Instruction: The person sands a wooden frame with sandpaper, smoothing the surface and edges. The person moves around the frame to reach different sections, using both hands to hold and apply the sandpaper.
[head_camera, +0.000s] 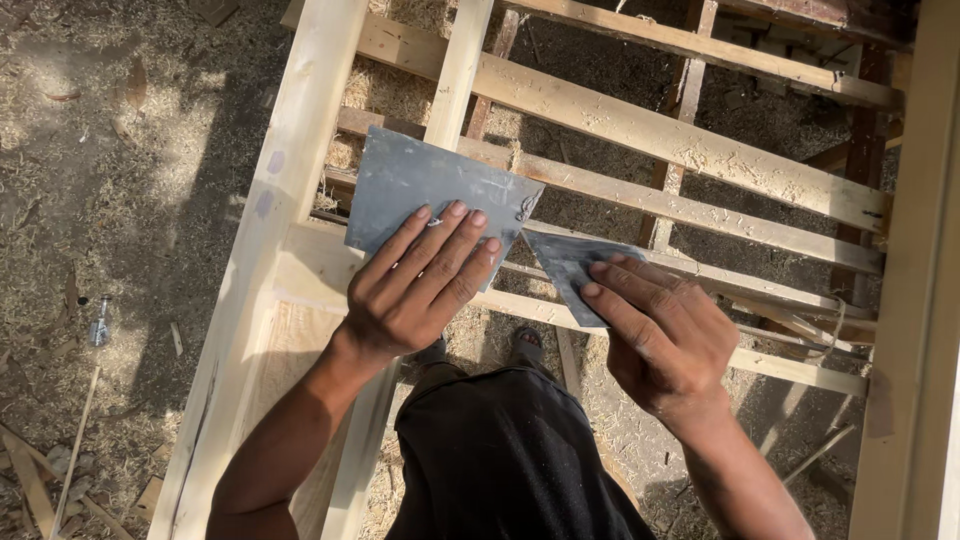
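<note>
Two grey flat metal sheets on pale wooden frame. Left hand flat, fingers spread, pressing larger sheet; right hand open, pinning smaller one. Step: positioning sheets; next move needs steady alignment at overlap.

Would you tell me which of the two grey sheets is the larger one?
The larger is the grey sheet under the left hand, lying across the pale wooden frame. The smaller grey piece, a narrow wedge, sits under the right hand.

left sheet on wooden frame; right sheet just beside; sawdust ground below.
</note>
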